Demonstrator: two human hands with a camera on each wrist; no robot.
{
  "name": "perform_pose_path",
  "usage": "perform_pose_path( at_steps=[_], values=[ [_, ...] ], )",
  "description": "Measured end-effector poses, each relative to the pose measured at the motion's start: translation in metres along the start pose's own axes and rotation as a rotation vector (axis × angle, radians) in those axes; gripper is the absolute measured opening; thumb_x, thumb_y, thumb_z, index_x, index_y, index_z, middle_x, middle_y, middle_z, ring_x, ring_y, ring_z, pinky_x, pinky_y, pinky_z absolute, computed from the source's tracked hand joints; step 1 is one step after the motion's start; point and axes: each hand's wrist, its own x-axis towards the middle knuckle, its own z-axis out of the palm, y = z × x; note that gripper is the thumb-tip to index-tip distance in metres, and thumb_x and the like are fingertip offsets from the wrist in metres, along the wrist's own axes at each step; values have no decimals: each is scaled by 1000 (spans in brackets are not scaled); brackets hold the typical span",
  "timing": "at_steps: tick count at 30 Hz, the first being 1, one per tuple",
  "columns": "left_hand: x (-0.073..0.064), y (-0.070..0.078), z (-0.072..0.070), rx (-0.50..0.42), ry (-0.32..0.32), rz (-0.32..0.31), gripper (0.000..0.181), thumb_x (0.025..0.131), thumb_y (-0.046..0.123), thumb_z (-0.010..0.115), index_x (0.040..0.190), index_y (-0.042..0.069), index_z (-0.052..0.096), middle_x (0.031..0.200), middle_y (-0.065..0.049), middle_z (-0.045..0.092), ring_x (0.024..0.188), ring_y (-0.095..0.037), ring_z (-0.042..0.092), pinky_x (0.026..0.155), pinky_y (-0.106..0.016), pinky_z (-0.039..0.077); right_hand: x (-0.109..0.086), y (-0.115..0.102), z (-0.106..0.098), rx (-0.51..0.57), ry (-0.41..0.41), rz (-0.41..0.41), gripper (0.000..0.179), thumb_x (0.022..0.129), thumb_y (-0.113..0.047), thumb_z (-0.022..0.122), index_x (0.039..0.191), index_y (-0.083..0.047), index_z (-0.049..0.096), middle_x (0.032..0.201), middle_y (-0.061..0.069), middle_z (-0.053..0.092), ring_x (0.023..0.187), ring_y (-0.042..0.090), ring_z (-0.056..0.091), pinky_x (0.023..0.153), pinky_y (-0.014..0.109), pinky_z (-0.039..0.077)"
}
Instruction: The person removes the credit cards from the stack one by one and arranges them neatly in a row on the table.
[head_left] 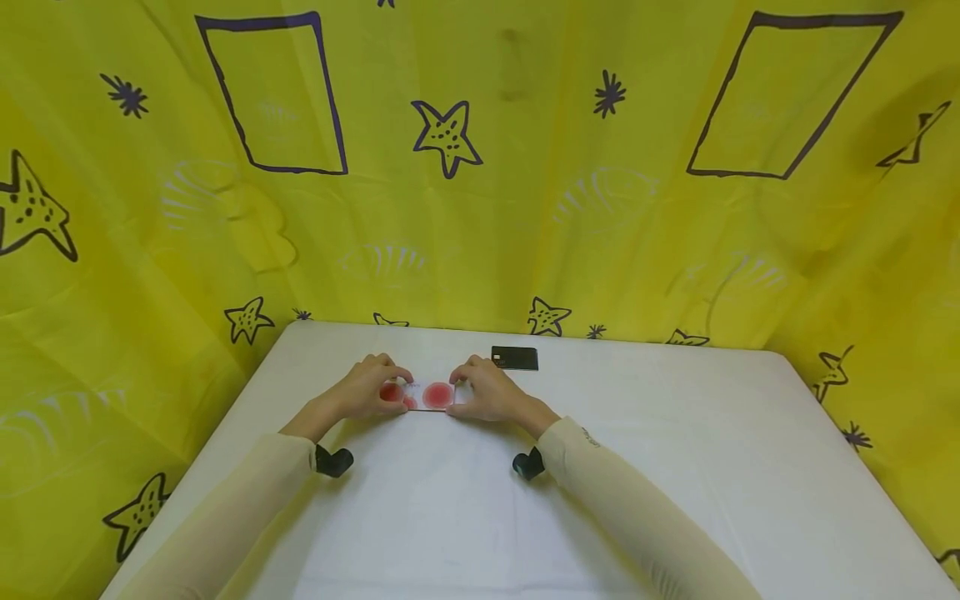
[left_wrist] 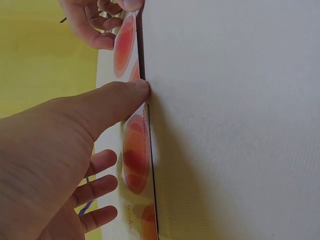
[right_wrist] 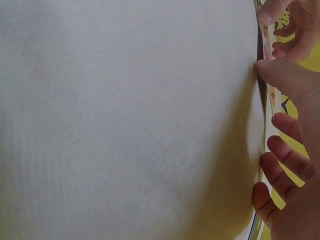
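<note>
A thin white card with red circles (head_left: 438, 396) lies near the middle of the table, held by both hands. My left hand (head_left: 363, 389) pinches its left part, thumb at the near edge and fingers at the far edge. On the other end, my right hand (head_left: 486, 390) grips it the same way. The left wrist view shows the left thumb (left_wrist: 125, 95) at the card's edge, with red ovals on both sides of it. Seen from the right wrist, the card (right_wrist: 272, 95) is nearly edge-on and partly hidden by the fingers.
A black card with a small chip (head_left: 515, 358) lies just behind my right hand. The white table (head_left: 637, 467) reaches back to a yellow patterned curtain (head_left: 510, 208), which also hangs along both sides.
</note>
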Motion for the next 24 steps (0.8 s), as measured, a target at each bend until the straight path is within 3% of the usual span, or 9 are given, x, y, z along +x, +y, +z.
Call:
perform_pose_path(
  at_steps=[8,17,24],
  values=[
    [0,0,-1,10,9,19,40,85,30,83,122,15,75,105,-7,58,100,-27,49,83,-43,40,0,0,1,-20,-6,-2,41,87,-37,82,118,-13,72,111,4,59,102,21,52,91,36,47],
    [3,0,-4,-7,-52,-64,41,85,31,84,123,18,75,109,-5,59,105,-26,49,86,-44,44,1,-1,0,-5,-34,21,42,87,-40,82,119,-15,73,115,5,58,106,21,51,94,36,47],
    [4,-2,-3,-10,-58,-79,42,84,32,85,123,20,75,111,-6,60,108,-26,50,88,-46,46,0,-2,0,-2,-31,31,43,85,-42,84,118,-16,73,114,4,58,106,22,52,93,38,48]
  ],
)
